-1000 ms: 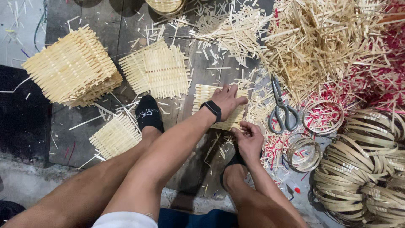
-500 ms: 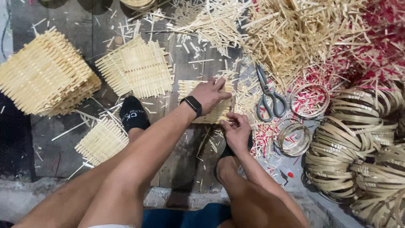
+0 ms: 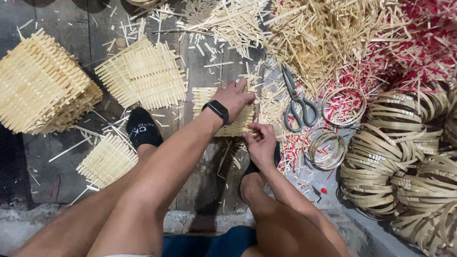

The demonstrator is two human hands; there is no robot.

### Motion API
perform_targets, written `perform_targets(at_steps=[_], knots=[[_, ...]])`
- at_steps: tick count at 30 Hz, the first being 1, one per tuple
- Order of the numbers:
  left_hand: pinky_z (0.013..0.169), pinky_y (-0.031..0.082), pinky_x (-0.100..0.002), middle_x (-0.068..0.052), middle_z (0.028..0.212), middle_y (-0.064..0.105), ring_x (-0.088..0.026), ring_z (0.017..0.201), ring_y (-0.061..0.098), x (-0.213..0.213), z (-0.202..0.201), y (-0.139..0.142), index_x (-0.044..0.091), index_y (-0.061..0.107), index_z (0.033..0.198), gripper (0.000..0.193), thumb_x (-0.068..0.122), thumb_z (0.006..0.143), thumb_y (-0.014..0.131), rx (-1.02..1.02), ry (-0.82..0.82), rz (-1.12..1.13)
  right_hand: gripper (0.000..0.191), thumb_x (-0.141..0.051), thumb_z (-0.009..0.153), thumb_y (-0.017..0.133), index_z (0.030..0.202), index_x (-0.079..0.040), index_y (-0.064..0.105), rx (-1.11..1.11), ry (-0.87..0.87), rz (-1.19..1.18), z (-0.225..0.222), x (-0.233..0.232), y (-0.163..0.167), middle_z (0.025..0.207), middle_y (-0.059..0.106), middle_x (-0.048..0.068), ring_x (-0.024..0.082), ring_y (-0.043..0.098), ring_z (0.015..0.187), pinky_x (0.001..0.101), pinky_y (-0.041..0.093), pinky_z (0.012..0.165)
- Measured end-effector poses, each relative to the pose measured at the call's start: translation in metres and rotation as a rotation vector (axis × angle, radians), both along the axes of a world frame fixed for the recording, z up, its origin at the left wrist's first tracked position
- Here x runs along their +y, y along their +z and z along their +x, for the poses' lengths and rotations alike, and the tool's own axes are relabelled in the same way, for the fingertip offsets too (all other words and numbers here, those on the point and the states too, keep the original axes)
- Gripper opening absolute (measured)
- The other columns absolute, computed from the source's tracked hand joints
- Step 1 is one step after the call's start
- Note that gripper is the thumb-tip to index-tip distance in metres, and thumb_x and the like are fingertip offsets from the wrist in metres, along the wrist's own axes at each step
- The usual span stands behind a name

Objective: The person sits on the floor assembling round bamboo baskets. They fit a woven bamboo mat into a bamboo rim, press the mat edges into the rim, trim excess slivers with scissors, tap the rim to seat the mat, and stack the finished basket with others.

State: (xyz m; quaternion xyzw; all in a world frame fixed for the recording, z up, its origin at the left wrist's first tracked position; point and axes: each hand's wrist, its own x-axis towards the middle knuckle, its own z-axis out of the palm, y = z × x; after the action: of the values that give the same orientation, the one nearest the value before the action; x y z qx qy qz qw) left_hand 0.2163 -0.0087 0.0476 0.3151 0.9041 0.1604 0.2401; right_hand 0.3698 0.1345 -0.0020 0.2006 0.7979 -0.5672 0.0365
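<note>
Here, the woven bamboo mat [image 3: 223, 112] lies flat on the floor just left of the scissors [image 3: 296, 97], slats running left-right, with the left hand [image 3: 234, 96] pressed open upon it and the right hand [image 3: 261, 143] pinching its lower-right edge.

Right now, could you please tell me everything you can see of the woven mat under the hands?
The woven mat is a flat, pale lattice of thin bamboo-like strips, with loose ends sticking out at its edges. It lies on the dark floor between the feet. The left hand rests flat on it, hiding its middle, while the right hand touches its lower right edge.
</note>
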Motion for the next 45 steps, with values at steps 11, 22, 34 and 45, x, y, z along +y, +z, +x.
perform_targets(at_steps=[11, 22, 34, 45], knots=[[0.098, 0.051, -0.054, -0.020, 0.133, 0.046, -0.039, 0.120, 0.055, -0.018, 0.026, -0.002, 0.024, 0.056, 0.140, 0.084, 0.010, 0.061, 0.080, 0.234, 0.096, 0.108, 0.042, -0.007, 0.081, 0.084, 0.115, 0.002, 0.062, 0.113, 0.020, -0.007, -0.006, 0.007, -0.010, 0.103, 0.057, 0.005, 0.009, 0.060, 0.082, 0.0230, 0.054, 0.071], [0.110, 0.044, -0.049, -0.010, 0.136, 0.059, -0.026, 0.125, 0.054, -0.061, 0.070, -0.039, 0.018, 0.052, 0.142, 0.099, 0.029, 0.053, 0.096, -0.158, 1.107, 0.335, 0.030, -0.027, 0.094, 0.072, 0.091, 0.003, 0.071, -0.576, 0.366, -0.144, -0.015, 0.024, 0.013, 0.069, 0.071, 0.007, 0.016, 0.065, 0.062, 0.0297, 0.051, 0.058], [0.104, 0.031, -0.055, -0.012, 0.141, 0.049, -0.035, 0.130, 0.037, -0.070, 0.017, -0.018, 0.016, 0.053, 0.143, 0.100, 0.021, 0.053, 0.095, 0.101, 0.514, 0.122, 0.104, -0.041, 0.060, 0.096, 0.146, -0.006, 0.050, 0.255, 0.740, 0.511, -0.126, 0.017, 0.070, 0.142, 0.047, 0.023, 0.043, 0.042, 0.132, 0.0566, 0.035, 0.109], [0.109, 0.045, -0.043, -0.008, 0.126, 0.061, -0.033, 0.124, 0.051, -0.074, 0.027, -0.028, 0.010, 0.061, 0.122, 0.057, 0.005, 0.071, 0.084, 0.164, 0.454, 0.423, 0.094, -0.039, 0.053, 0.099, 0.133, -0.016, 0.056, 0.298, 0.879, 0.627, -0.138, 0.007, 0.064, 0.137, 0.054, 0.008, 0.037, 0.047, 0.126, 0.0540, 0.037, 0.110]])
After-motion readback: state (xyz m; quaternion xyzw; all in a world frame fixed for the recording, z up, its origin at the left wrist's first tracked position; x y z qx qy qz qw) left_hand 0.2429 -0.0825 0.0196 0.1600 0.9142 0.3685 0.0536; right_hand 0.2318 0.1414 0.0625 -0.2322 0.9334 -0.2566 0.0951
